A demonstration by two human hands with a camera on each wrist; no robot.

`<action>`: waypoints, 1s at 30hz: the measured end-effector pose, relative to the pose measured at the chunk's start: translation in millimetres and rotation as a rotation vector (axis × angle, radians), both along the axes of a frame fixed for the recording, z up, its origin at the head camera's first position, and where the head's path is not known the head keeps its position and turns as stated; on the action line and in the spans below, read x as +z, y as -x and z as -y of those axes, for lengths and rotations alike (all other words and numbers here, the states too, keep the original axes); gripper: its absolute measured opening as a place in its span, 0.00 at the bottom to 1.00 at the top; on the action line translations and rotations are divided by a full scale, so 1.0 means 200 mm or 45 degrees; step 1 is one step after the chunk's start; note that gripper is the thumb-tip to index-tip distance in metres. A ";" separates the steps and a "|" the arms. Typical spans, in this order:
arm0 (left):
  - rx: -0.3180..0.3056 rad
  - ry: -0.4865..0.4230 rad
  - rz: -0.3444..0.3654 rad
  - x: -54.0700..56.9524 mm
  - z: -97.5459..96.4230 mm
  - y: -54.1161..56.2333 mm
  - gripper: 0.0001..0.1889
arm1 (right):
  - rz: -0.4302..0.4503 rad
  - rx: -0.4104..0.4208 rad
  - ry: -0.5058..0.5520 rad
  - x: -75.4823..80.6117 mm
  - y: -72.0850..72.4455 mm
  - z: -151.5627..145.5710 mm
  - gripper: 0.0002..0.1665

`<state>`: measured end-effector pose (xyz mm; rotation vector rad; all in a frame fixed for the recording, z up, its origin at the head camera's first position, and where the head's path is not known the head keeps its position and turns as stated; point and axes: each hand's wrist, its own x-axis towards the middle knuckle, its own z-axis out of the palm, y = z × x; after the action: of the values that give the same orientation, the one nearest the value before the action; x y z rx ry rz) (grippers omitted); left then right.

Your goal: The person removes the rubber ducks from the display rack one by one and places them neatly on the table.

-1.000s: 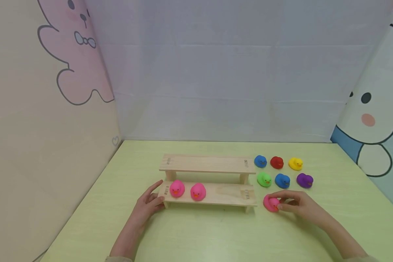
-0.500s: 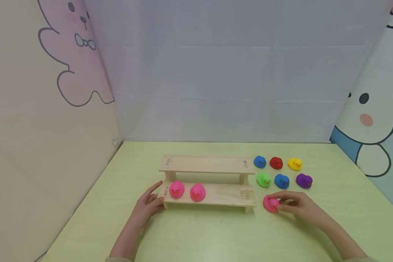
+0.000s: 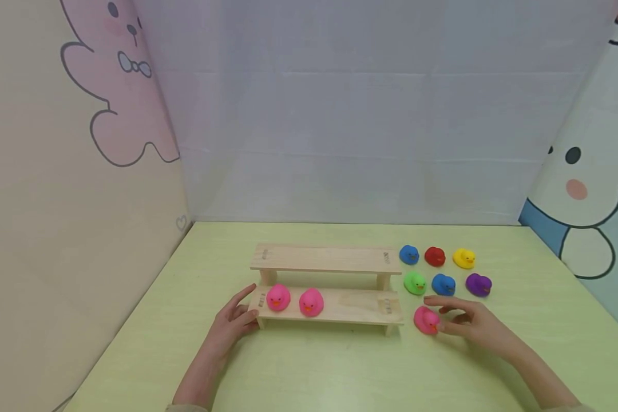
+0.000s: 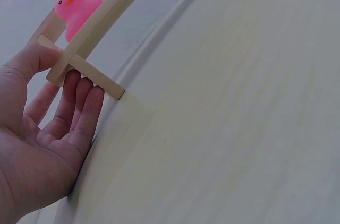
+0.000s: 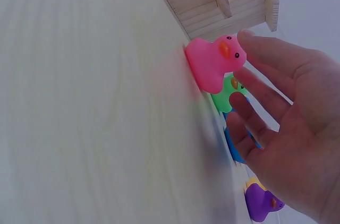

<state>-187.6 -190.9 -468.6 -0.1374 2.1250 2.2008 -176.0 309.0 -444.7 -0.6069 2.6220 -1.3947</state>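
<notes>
In the head view, a two-step wooden shelf stands on the table, two pink rubber ducks on its lower step. My left hand grips that step's left end; in the left wrist view the thumb lies on the board and the fingers curl beneath it. To the right of the shelf, another pink rubber duck sits upright on the table. Beside it is my right hand. In the right wrist view its fingers are spread and loosely bent around the pink duck, the thumb near its head.
Behind the right hand sit two rows of rubber ducks: a green duck, a blue duck and a purple duck in front, with another blue duck, a red duck and a yellow duck at the back.
My right hand's fingers have spread and lifted away from the pink duck, which stays in its place on the table. The left hand keeps its grip on the shelf.
</notes>
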 end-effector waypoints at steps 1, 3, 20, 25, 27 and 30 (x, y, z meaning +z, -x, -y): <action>0.001 0.000 0.001 0.00 0.00 0.00 0.30 | 0.002 -0.010 -0.011 0.01 0.00 0.00 0.27; 0.003 0.002 0.004 0.00 0.00 0.00 0.30 | 0.009 -0.034 -0.016 0.01 -0.01 0.01 0.29; 0.007 -0.002 -0.002 0.00 0.00 -0.01 0.30 | -0.285 -0.170 -0.135 0.10 -0.07 0.17 0.27; 0.004 -0.007 -0.001 0.01 0.00 -0.01 0.30 | -0.400 -0.181 -0.152 0.10 -0.08 0.25 0.28; 0.003 -0.007 0.000 0.01 0.00 -0.01 0.30 | -0.423 -0.185 -0.140 0.11 -0.08 0.29 0.28; 0.004 -0.010 0.000 0.01 0.00 -0.01 0.30 | -0.462 -0.191 -0.108 0.12 -0.09 0.34 0.28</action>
<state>-185.8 -190.0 -467.2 -0.1409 2.1175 2.2103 -158.3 241.2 -421.5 -0.7263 3.0501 -1.3077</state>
